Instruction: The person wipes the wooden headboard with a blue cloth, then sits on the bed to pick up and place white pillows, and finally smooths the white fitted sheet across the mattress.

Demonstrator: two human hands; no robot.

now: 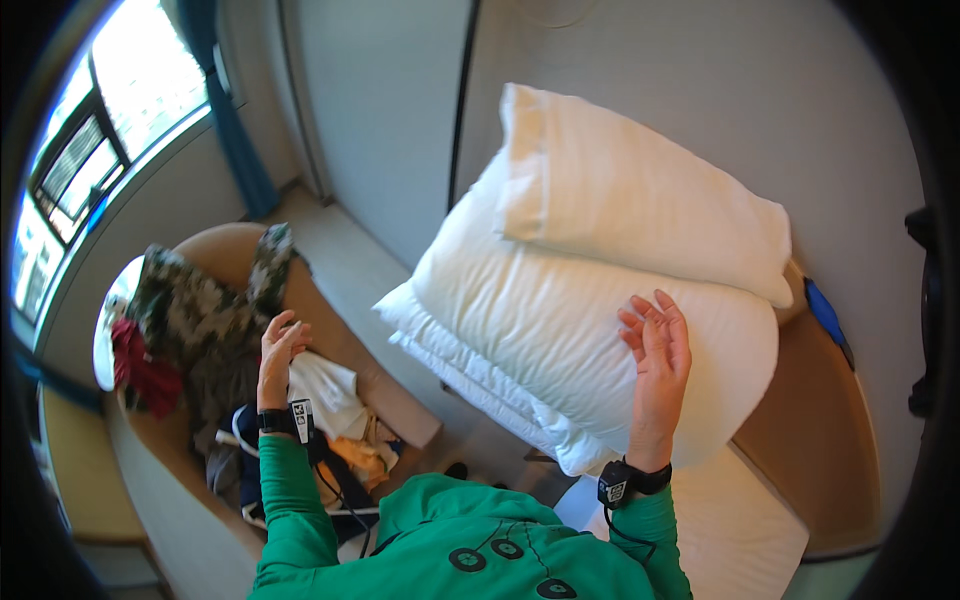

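White bedding (585, 330), puffy like a large pillow, lies in a stack before me. A smaller cream-white pillow (637, 187) rests on its far side. Over the near right part of the bedding is my right hand (660, 341), fingers loosely spread and empty; whether it touches the fabric I cannot tell. My left hand (281, 352) is off to the left, in the air by the sofa, with its fingers slightly bent and nothing in them. Below it lie a white cloth (322, 386) and a camouflage-patterned garment (199, 300).
A tan sofa (401, 416) on the left holds piled clothes, including a red cloth (146, 367) and an orange cloth (360, 461). A brown tabletop (817, 442) stands right, with a blue-handled object (825, 315) near the wall. A blue curtain (232, 135) hangs by the window.
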